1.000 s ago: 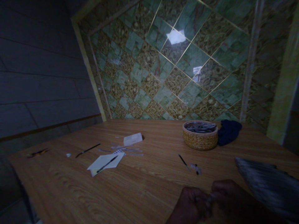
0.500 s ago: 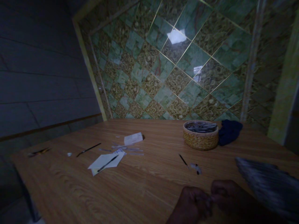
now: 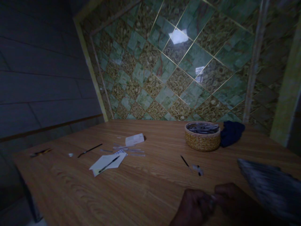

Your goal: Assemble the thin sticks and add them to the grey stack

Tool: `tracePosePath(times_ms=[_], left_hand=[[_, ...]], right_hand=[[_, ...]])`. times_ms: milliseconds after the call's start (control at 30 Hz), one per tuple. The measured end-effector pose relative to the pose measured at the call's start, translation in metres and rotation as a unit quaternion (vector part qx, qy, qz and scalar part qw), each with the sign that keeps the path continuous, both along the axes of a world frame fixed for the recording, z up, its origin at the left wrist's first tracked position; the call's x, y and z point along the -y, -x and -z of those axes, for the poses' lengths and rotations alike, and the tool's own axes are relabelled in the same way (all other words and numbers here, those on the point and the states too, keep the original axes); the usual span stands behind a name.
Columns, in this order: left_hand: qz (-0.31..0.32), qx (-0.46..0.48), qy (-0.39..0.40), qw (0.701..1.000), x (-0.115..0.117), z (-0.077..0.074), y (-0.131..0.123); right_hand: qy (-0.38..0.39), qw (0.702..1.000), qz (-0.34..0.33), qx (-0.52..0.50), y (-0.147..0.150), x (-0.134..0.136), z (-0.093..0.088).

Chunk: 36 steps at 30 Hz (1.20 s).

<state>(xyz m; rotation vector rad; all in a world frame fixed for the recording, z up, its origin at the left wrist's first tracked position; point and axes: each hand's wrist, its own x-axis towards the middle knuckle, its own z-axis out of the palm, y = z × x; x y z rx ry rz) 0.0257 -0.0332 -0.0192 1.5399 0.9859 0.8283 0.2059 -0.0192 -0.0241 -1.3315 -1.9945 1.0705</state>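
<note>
Near the table's front edge, my left hand (image 3: pixel 193 205) is closed, its thumb and fingers pinched together. My right hand (image 3: pixel 231 197) is closed just beside it, fingertips meeting those of the left. A small pale piece shows between the fingertips; dim light and blur hide what it is. Just beyond the hands lie a thin black stick (image 3: pixel 185 161), like a pen refill, and some small clear and black pieces (image 3: pixel 198 170). To the right of my hands is a dark, ribbed, greyish bundle (image 3: pixel 265 185), blurred.
A woven basket (image 3: pixel 202 142) full of thin grey sticks stands at the back right, with dark blue cloth (image 3: pixel 231 133) beside it. Leftward lie a white box (image 3: pixel 134 139), clear strips (image 3: pixel 137 151), paper (image 3: pixel 94 166) with a pen (image 3: pixel 109 164), a black stick (image 3: pixel 90 150) and orange-black pliers-like tool (image 3: pixel 40 153).
My fingers have shifted slightly, the right hand a little to the right, and the pale piece between them shows more. The things on the table lie as before.
</note>
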Motion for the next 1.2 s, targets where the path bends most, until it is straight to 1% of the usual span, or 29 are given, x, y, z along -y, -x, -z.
tracePosePath(times_ms=[100,167,233,300,467,633,733,767,833,900,967,1067,1133,1200], left_hand=[[-0.035,-0.048,-0.058,0.997,0.002,0.005,0.003],[-0.052,-0.071,-0.110,0.990,0.004,0.006,0.004],[-0.061,-0.086,-0.171,0.980,0.005,0.006,0.004],[-0.050,-0.108,-0.214,0.970,0.005,0.004,0.003],[-0.032,-0.161,-0.266,0.950,0.003,-0.001,0.001],[-0.034,-0.194,-0.311,0.930,-0.001,0.003,0.000],[-0.041,-0.197,-0.318,0.927,-0.001,0.003,0.001],[-0.043,-0.190,-0.314,0.929,-0.001,0.001,0.002],[-0.057,-0.159,-0.284,0.944,-0.002,-0.005,0.006],[-0.091,-0.099,-0.225,0.965,-0.005,-0.013,0.010],[-0.133,-0.017,-0.164,0.977,-0.011,-0.020,0.014],[-0.188,0.103,-0.071,0.974,-0.021,-0.022,0.019],[-0.208,0.176,0.002,0.962,-0.027,-0.019,0.019],[-0.220,0.225,0.056,0.948,-0.031,-0.015,0.019]], right_hand=[[-0.002,1.000,0.017,-0.001,0.001,0.000,0.001],[0.009,0.999,0.031,-0.007,0.003,0.001,-0.001],[0.025,0.999,0.042,-0.015,0.005,0.002,-0.003],[0.044,0.997,0.056,-0.032,0.007,0.003,-0.003],[0.069,0.993,0.076,-0.060,0.009,0.004,0.000],[0.068,0.991,0.083,-0.075,0.010,0.003,0.004],[0.077,0.989,0.084,-0.098,0.008,0.002,0.005],[0.076,0.988,0.082,-0.106,0.007,0.001,0.005],[0.075,0.986,0.084,-0.121,0.005,0.000,0.001],[0.074,0.984,0.098,-0.132,0.001,0.000,-0.005],[0.084,0.978,0.122,-0.144,-0.001,-0.002,-0.009],[0.091,0.973,0.144,-0.157,-0.003,-0.005,-0.011],[0.089,0.971,0.148,-0.164,-0.004,-0.007,-0.011],[0.089,0.969,0.155,-0.168,-0.004,-0.009,-0.011]])
